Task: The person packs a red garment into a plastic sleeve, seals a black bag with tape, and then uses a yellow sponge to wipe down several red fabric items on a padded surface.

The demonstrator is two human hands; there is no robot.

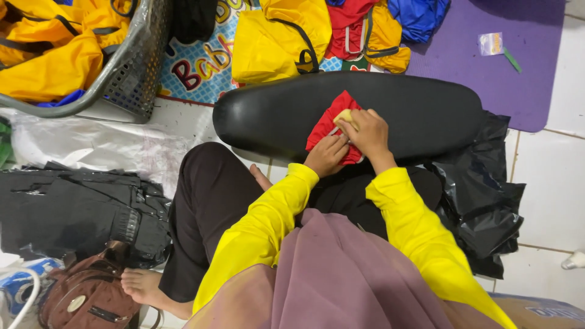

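Head view: pressing and folding a red cloth (326, 131) on a black padded board (390, 113) across the lap. Left hand (326, 155) flat on the cloth; right hand (364, 131) closed on a small yellow piece (345, 116), perhaps a label. Needs firm smoothing next. Bare board rightward; basket (131, 67) well apart.

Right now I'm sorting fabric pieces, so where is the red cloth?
In the head view, the red cloth lies centre frame on the black padded board, under the left hand and right hand.
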